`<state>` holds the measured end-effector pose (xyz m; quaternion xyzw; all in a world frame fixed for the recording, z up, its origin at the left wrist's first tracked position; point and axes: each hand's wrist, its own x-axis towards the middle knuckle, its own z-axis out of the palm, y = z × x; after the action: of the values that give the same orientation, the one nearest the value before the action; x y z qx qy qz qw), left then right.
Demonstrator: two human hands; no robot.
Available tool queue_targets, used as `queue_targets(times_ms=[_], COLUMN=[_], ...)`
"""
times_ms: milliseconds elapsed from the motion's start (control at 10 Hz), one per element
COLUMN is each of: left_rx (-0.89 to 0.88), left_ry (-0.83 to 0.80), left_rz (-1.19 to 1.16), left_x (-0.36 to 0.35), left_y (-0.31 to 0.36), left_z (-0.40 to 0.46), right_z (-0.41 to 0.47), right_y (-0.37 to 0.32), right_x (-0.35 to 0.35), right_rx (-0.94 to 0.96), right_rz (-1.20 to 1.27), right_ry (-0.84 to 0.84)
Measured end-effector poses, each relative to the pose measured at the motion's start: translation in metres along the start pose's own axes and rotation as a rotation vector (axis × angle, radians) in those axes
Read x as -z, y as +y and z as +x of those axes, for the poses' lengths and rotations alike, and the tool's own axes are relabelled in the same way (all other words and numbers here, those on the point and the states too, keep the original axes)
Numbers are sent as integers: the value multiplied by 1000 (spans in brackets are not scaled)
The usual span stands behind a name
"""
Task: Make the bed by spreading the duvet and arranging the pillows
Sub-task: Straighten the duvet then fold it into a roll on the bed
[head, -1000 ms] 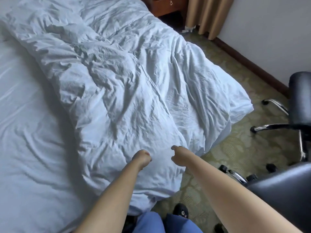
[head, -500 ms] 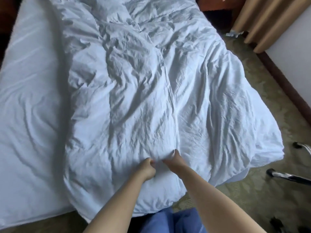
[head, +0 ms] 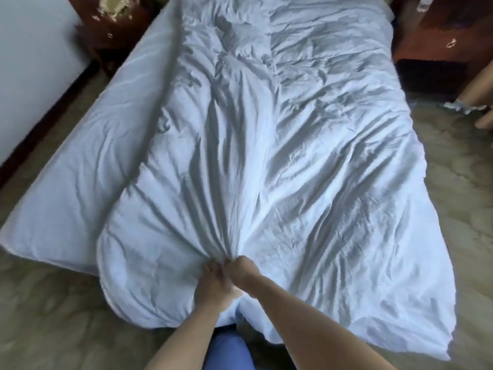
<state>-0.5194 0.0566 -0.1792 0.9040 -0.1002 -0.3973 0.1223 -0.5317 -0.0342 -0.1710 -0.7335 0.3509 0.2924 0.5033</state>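
A crumpled white duvet (head: pixel 306 161) lies along the bed, skewed to the right so that its right side hangs over the mattress edge toward the floor. The bare white sheet of the mattress (head: pixel 88 161) shows on the left. At the foot end my left hand (head: pixel 213 281) and my right hand (head: pixel 244 271) grip a bunch of the duvet side by side, and folds fan out from that spot. No pillows are in view.
A dark wooden nightstand (head: pixel 437 36) stands at the upper right and another piece of wooden furniture (head: pixel 114 25) at the upper left. A white wall with dark skirting (head: pixel 32 76) runs along the left. Patterned carpet (head: pixel 440 209) surrounds the bed. Curtain hems show at the far right.
My view has swung left from the bed's right side to its foot. Both hands have come together and gathered the duvet tighter, drawing long folds toward me.
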Motion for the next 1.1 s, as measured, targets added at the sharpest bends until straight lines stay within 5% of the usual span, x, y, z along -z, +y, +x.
queue_targets(times_ms=[100,200,300,400,600,700,900,1100], left_rx=[8,189,234,178,51,67,136,242], left_ry=[382,543,750,602,47,-57,-32,164], left_rz=[10,-243,-337,-351,-238,-178,-163,-143], left_x=[-39,-43,-39,-34,-87,-106,-122,-143], left_y=[-6,14,28,45,53,64,100,149], left_z=[-33,-58,-60,-58,-30,-16,-23,-43], right_z=[-13,-27,-41,-39,4,14,18,14], right_y=[21,0,-31,-20,68,93,138,176], right_x=[8,22,45,68,100,116,150,201], right_rx=[64,98,207,234,109,94,48,234], right_rz=[109,451,545,496,-101,-275,-370,-480], right_ry=[-82,-157,-153,-38,220,202,65,-22])
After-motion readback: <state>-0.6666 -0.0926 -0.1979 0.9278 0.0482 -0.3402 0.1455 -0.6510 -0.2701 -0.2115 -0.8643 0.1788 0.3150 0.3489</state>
